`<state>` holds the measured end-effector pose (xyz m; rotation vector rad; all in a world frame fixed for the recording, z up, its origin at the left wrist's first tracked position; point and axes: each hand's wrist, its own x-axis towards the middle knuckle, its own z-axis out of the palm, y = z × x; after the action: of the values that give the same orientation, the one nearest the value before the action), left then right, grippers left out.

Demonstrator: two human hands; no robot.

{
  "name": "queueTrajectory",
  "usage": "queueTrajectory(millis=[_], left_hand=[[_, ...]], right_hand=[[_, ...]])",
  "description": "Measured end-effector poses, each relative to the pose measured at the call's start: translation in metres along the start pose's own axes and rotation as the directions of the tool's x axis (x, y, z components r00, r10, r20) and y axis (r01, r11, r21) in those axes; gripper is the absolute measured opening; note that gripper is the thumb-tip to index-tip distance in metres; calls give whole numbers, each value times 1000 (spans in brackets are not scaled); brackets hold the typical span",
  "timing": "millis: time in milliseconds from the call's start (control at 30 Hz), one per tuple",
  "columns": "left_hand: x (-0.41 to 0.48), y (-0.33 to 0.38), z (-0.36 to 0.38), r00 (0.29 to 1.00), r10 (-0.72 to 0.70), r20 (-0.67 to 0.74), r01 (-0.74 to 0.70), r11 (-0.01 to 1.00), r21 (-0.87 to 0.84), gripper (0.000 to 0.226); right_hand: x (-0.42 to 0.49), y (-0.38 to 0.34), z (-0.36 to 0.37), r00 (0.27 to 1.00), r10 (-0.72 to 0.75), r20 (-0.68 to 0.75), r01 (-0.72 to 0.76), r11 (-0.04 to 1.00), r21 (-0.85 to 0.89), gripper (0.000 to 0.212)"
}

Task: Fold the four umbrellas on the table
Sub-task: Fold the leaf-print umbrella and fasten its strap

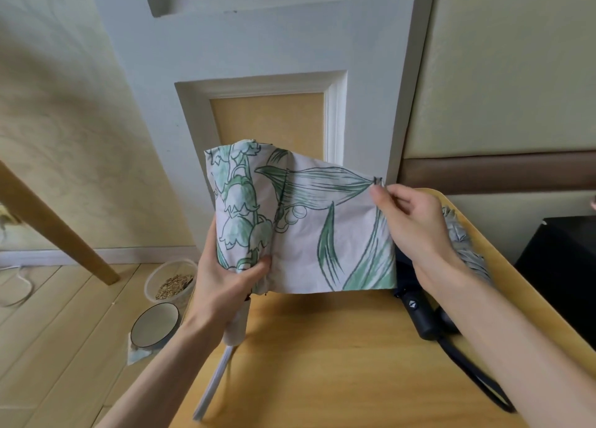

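A white umbrella with a green flower print is held upright above the wooden table. My left hand grips its gathered canopy just above the white handle, whose strap hangs down. My right hand pinches a rib tip at the canopy's edge and holds one panel stretched out to the right. A black folded umbrella lies on the table under my right forearm, its wrist strap trailing toward me. A grey umbrella lies behind it, partly hidden by my arm.
On the floor to the left stand a clear tub with seeds and a white bowl. A slanted wooden leg crosses the left side. A black box sits right of the table. A panelled wall is close behind.
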<state>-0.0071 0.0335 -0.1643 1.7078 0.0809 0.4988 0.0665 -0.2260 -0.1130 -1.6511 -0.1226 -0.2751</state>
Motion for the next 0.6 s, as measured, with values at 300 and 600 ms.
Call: queueTrajectory(millis=[300, 600], left_hand=[[-3, 6, 4, 998, -6, 56, 9, 999, -38, 94], [-2, 17, 2, 879, -80, 471, 162, 978, -135, 101]], right_hand=[[-3, -9, 0, 995, -72, -65, 70, 997, -22, 27], [2, -85, 33, 986, 22, 166, -39, 994, 100, 7]])
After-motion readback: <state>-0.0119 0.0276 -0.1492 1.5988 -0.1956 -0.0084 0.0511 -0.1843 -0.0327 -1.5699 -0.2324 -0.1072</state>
